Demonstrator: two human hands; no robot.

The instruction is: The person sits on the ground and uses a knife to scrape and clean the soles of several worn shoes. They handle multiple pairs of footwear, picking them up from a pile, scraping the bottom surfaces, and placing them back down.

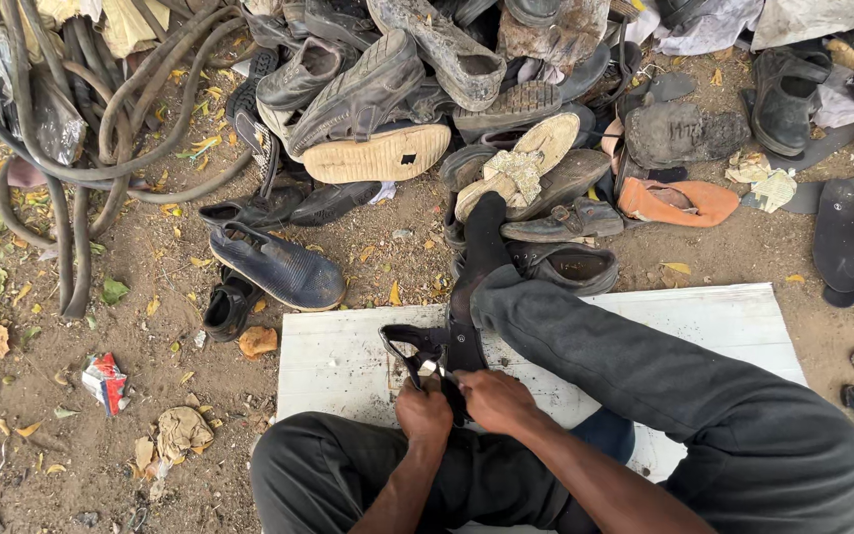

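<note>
two hands clenched on a black sandal [434, 348]: left hand [424, 413] and right hand [492, 398] equally near, its long axis toward 12 o'clock, on white board [338, 361].

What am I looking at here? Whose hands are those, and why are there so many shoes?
There is no machine here. The picture comes from a camera worn on a person's head, looking down at their own lap. The person sits on the dirt ground with a white board under their legs. Their left hand and right hand are close together, gripping a black sandal with straps that rests on the board. One leg in dark trousers stretches out toward a big pile of old shoes. A blue shoe lies apart on the left, near some black rubber hoses.
</note>
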